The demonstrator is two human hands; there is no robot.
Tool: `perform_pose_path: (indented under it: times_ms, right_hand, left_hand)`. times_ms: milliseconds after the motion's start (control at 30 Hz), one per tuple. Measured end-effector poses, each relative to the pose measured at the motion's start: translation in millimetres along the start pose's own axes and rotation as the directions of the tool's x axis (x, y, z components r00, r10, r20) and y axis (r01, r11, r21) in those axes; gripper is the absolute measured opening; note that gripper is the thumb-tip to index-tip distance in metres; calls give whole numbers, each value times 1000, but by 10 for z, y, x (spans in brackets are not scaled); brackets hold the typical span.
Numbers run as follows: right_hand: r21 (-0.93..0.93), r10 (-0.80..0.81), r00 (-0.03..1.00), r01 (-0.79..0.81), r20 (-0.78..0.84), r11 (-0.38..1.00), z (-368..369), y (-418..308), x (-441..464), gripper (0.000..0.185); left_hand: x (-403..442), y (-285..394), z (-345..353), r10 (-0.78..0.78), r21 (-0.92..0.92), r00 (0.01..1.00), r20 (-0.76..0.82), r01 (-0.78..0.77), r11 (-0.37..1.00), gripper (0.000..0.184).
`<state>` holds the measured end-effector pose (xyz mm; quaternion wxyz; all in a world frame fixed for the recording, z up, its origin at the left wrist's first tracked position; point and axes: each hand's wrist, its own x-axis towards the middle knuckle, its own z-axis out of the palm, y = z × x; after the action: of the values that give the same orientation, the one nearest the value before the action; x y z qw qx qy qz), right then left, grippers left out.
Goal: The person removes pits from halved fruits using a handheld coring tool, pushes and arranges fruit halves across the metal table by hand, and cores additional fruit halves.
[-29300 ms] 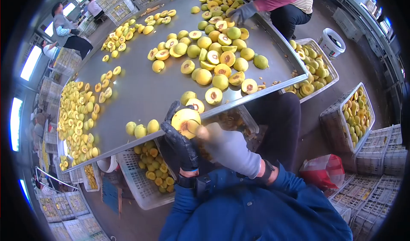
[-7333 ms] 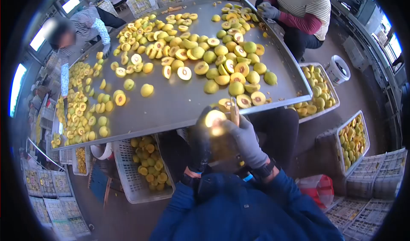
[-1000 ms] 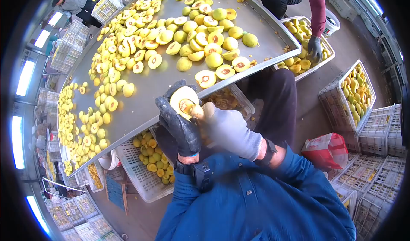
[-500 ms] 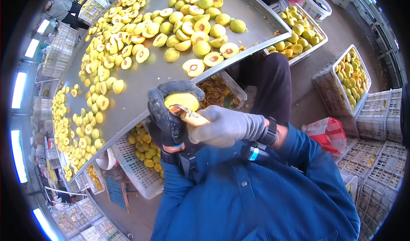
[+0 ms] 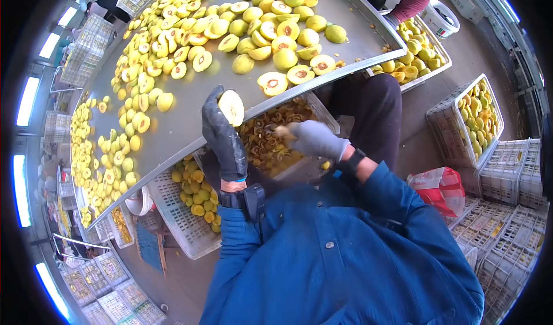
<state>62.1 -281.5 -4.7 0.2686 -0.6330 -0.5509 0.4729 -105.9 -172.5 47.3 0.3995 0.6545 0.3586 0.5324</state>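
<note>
My left hand, in a dark, stained glove, is closed on a peach half at the metal table's near edge. The half's pale cut face is turned up and shows no stone. My right hand, in a grey glove, is wrapped round a pitting knife. The knife's wooden handle shows, blurred; I cannot make out its blade. Below this hand sits a crate of brown stones and scraps, partly under the table. Many peach halves, some with stones in, lie on the metal table.
A crate of yellow-green peaches stands below the table at left. At right are another filled crate, stacked crates and a red-and-white bag. Across the table corner, a co-worker's sleeve reaches toward a peach crate.
My hands have moved apart. The right hand has drawn the pitting knife off the peach and rightward over the scrap crate. My left hand has turned the half, baring its cut face.
</note>
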Motion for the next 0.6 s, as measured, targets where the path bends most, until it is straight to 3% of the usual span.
perform_pose_path:
  times_ms: [33, 133, 233, 267, 367, 433, 500, 533, 600]
  right_hand:
    - [-366, -40, 986, -22, -163, 930, 49, 14, -17, 26]
    - [-114, -153, 947, 125, -283, 985, 154, -53, -49, 27]
    - [-361, -303, 880, 166, -366, 918, 159, -400, -15, 28]
    - [-450, -367, 871, 199, -325, 870, 103, -504, -13, 21]
    - [-592, -370, 882, 137, -291, 794, -13, -312, 109, 15]
    - [-549, -240, 917, 28, -318, 835, -156, -242, 46, 14]
    - [-564, -257, 922, 52, -290, 824, -230, -245, -71, 16]
    - [-531, -328, 891, 122, -314, 839, -189, -313, -121, 17]
    - [-479, -455, 830, 272, -322, 835, -106, -470, -237, 22]
  left_hand:
    - [-28, -11, -46, -5, 14, 1000, 11, 5, 1000, 44]
    - [-112, -128, -91, -19, -15, 999, 34, 19, 1000, 47]
    - [-188, -165, -49, -122, -91, 986, 109, 132, 987, 51]
    - [-207, -86, -25, -61, 21, 990, 124, 59, 998, 49]
    - [-183, -107, -80, -150, -70, 987, 59, 154, 986, 49]
    - [-227, 11, -145, -198, -98, 979, 44, 201, 975, 53]
    - [-276, 116, -178, -170, -44, 983, 70, 174, 984, 54]
    - [-313, 122, -181, -162, 8, 982, 95, 162, 987, 56]
    - [-375, 97, -145, -229, -88, 970, 83, 236, 968, 46]
